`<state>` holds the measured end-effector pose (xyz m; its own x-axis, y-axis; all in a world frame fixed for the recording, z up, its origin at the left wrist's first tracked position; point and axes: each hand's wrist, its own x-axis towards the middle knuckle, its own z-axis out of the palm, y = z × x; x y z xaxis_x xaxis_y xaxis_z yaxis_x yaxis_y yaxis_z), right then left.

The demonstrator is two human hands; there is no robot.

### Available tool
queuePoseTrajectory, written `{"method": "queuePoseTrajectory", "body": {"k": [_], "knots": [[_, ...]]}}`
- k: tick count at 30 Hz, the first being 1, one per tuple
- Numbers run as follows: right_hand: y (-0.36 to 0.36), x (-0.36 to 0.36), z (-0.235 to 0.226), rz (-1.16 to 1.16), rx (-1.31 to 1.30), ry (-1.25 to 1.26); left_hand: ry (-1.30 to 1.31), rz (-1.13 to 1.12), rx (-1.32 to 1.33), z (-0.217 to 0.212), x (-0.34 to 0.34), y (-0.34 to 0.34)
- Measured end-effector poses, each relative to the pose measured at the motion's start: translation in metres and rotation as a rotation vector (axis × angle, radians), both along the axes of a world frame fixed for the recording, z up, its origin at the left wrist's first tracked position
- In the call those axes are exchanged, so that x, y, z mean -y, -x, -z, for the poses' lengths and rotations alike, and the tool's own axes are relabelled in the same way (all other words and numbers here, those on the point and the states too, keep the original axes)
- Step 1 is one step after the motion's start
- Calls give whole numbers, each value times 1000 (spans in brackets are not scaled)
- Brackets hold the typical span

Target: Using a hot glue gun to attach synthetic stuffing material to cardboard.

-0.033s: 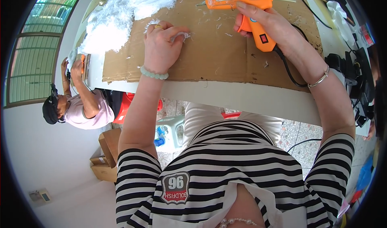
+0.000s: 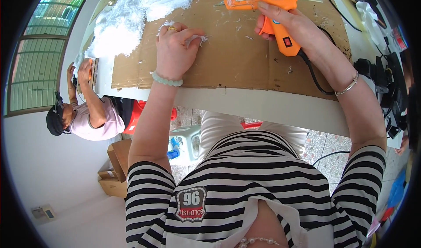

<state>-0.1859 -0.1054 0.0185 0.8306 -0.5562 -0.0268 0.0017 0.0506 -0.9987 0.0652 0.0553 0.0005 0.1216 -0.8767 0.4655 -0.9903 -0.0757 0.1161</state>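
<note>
My right hand [image 2: 305,31] grips an orange hot glue gun [image 2: 287,42] by its handle, thumb along the upper body and fingers around the trigger. The metal nozzle points left, toward the space above my left hand. Over the cardboard sheet [image 2: 245,66], my left hand [image 2: 175,48] is closed with thumb and forefinger together on a small piece of white fluffy trim [image 2: 203,39]. Part of that piece is hidden under the fingers. Beyond the left hand lies a heap of white fluffy trim [image 2: 120,24].
Stray white fibres dot the cardboard. A black cord [image 2: 309,70] runs from the gun's handle. Black devices and cables [image 2: 386,79] crowd the table's right side. At the left, another person [image 2: 94,116] works with an orange tool; a pale stool [image 2: 188,145] stands below the table.
My two hands and the glue gun hold nearly still. The other person's hand at the left has shifted slightly over the orange tool.
</note>
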Motion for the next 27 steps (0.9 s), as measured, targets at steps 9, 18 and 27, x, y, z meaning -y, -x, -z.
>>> {"method": "queuePoseTrajectory", "body": {"k": [9,18,27], "knots": [[-1,1,2,-13,20,10,15,67,187,-7,-16,2],[-1,2,2,-15,-24,43,99,34,-320,-32,-38,-11],[-1,6,4,-3,-50,27,141,149,221,-32,-51,21]]}}
